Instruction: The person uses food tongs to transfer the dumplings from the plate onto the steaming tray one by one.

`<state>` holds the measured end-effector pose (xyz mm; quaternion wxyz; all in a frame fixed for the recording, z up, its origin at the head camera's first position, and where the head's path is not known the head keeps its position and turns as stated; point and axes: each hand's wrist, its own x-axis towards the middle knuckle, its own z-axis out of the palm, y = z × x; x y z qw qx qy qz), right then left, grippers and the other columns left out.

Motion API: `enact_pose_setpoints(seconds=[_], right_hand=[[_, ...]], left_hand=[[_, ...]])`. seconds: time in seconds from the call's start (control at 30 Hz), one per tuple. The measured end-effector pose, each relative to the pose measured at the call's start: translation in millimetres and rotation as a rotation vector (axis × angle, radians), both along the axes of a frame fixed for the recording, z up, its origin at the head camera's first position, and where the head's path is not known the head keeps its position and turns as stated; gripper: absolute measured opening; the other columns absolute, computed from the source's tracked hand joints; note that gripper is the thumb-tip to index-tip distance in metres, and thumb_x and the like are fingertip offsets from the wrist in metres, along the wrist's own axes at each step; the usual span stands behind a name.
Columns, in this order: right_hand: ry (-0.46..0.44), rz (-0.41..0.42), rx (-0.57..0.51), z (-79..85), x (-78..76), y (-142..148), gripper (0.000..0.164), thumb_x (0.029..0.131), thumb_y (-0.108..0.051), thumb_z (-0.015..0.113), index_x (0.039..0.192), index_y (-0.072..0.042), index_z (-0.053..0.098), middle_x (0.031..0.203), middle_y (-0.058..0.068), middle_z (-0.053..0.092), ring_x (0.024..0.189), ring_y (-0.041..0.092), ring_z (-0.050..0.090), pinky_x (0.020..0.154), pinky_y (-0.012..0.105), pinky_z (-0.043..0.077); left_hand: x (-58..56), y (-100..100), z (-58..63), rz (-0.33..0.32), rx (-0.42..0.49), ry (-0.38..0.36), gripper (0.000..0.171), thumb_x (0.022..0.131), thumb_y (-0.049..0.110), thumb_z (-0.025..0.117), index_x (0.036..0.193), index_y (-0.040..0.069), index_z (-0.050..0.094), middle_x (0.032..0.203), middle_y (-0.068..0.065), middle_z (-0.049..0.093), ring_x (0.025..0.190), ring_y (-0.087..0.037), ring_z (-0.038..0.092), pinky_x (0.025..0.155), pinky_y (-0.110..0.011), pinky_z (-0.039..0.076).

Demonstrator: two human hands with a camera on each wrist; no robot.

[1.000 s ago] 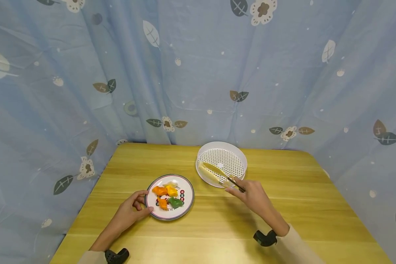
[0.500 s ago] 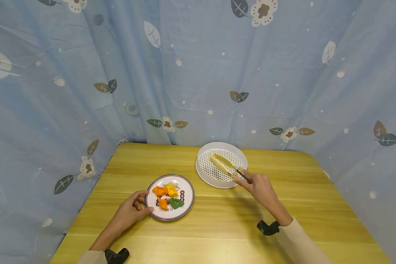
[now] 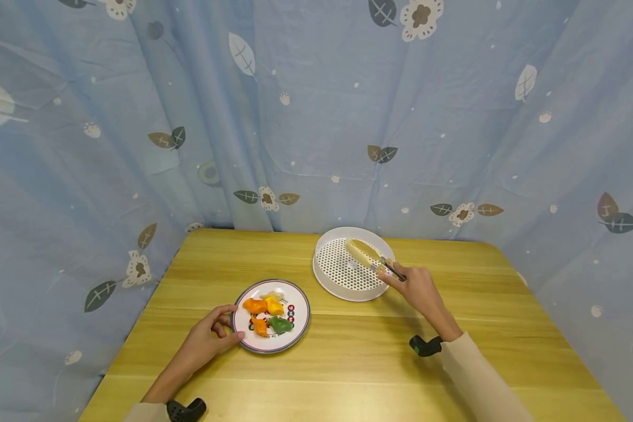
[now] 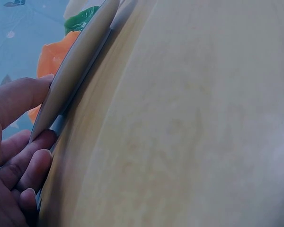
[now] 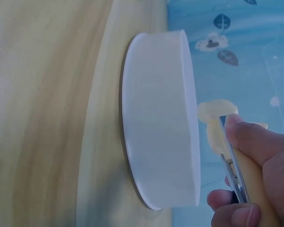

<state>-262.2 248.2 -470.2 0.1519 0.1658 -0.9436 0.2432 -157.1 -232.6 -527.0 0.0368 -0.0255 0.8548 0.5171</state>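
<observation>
My left hand (image 3: 206, 337) pinches the left rim of a white plate (image 3: 300, 319) with a blue and red border. In the left wrist view the thumb lies over the rim and other fingers sit below it. Several dumpling-like pieces lie on the plate: orange (image 3: 255, 305), yellow (image 3: 274, 306), green (image 3: 281, 324) and a whitish one (image 3: 272, 295). My right hand (image 3: 419, 290) grips tongs (image 3: 366, 253) with pale yellow heads, held above a white round steamer tray (image 3: 343, 287) with a holed floor. Whether anything sits between the tong heads, I cannot tell.
The wooden table (image 3: 337, 375) carries the plate at left and the steamer tray near its back edge. A blue patterned curtain (image 3: 316, 117) hangs close behind the table and along both sides.
My right hand has carried the tongs to the right and farther back over the steamer tray. The left hand, plate and dumplings stay where they were.
</observation>
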Motion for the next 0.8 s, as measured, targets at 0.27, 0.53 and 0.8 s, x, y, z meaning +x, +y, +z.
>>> enact_pose_setpoints(seconds=[0.27, 0.53, 0.8], right_hand=[[-0.038, -0.025, 0.041, -2.3, -15.4, 5.3, 0.056, 0.093, -0.041, 0.077, 0.126, 0.004, 0.071, 0.056, -0.002, 0.041, 0.054, 0.017, 0.040, 0.051, 0.031, 0.031], [-0.092, -0.053, 0.034, -2.8, -27.8, 7.3, 0.045, 0.092, -0.039, 0.078, 0.108, 0.003, 0.078, 0.059, -0.001, 0.042, 0.056, 0.017, 0.039, 0.052, 0.031, 0.031], [-0.162, -0.101, 0.036, -4.7, -39.2, 7.1, 0.042, 0.093, -0.045, 0.076, 0.082, -0.004, 0.069, 0.062, 0.000, 0.037, 0.058, 0.019, 0.038, 0.055, 0.032, 0.032]], left_hand=[[1.0, -0.2, 0.8, -0.006, -0.002, 0.011, 0.067, 0.084, 0.029, 0.088, 0.141, 0.011, 0.057, 0.107, -0.007, 0.064, 0.083, -0.020, 0.051, 0.069, -0.028, 0.042], [0.1, -0.1, -0.4, 0.007, -0.024, 0.009, 0.067, 0.083, 0.030, 0.088, 0.140, 0.012, 0.057, 0.107, -0.006, 0.063, 0.083, -0.020, 0.051, 0.070, -0.028, 0.042], [-0.1, -0.1, -1.7, 0.003, -0.022, 0.011, 0.066, 0.084, 0.029, 0.088, 0.141, 0.012, 0.057, 0.107, -0.006, 0.064, 0.083, -0.020, 0.051, 0.070, -0.028, 0.042]])
